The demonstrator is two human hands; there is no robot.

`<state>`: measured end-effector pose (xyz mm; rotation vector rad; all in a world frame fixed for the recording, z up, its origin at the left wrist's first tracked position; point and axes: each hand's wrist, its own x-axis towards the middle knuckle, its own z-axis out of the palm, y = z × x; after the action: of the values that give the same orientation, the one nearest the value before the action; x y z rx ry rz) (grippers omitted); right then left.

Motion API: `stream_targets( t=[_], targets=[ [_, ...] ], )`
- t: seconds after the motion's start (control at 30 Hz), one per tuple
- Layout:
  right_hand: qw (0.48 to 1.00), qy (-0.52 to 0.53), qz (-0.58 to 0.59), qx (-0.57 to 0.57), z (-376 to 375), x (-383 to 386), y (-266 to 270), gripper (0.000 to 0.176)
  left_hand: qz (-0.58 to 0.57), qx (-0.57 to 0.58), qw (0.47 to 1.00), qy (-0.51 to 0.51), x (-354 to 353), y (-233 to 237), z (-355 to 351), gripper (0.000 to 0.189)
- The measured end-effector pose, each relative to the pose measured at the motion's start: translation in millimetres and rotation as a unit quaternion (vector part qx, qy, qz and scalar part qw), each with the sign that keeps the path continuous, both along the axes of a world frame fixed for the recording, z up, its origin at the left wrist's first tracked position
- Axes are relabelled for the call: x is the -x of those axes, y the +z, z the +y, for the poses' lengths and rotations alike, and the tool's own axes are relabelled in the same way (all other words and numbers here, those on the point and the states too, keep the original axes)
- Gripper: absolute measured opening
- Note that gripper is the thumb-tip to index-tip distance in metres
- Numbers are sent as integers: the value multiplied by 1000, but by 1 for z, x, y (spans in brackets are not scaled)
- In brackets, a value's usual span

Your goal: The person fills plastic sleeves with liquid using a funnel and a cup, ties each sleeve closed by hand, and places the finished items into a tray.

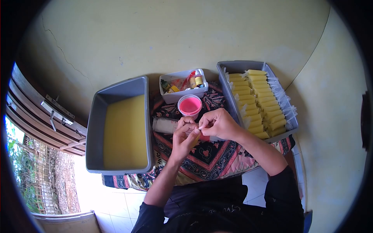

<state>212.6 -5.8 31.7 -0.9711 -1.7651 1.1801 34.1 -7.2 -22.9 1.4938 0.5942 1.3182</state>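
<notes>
Over the middle of the cloth-covered table, my left hand (185, 136) is closed around a slim plastic bag of yellow liquid (195, 142), mostly hidden by the fingers. My right hand (218, 123) pinches a small whitish bit at the top of that bag, its fingertips meeting those of my left hand. Just beyond my hands stands a clear cup with pink contents (190, 105). A bundle of clear plastic sleeves (163, 125) lies to the left of my hands. Something red, partly covered, shows beneath my right hand.
At left a large grey tub (149, 128) holds yellow liquid. Another grey tub (229, 95) at right holds rows of filled yellow bags. A white box (186, 96) with small bottles and packets sits behind the cup. The patterned cloth (206, 155) covers the table by the wall.
</notes>
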Motion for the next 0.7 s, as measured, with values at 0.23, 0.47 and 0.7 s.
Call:
stream_targets(
  t=[0.23, 0.47, 0.7],
  targets=[
    [963, -56, -110, -237, -4, 8, 7, 13, -31, 122, 991, -51, 4, 3, 6, 14],
    [999, -15, -34, -28, 1, -1, 4, 8, 0, 117, 992, -57, 9, 16, 4, 14],
    [978, 60, 115, 162, 5, -6, 15, 14, 95, -15, 995, 12, 10, 11, 12, 9]
  ],
)
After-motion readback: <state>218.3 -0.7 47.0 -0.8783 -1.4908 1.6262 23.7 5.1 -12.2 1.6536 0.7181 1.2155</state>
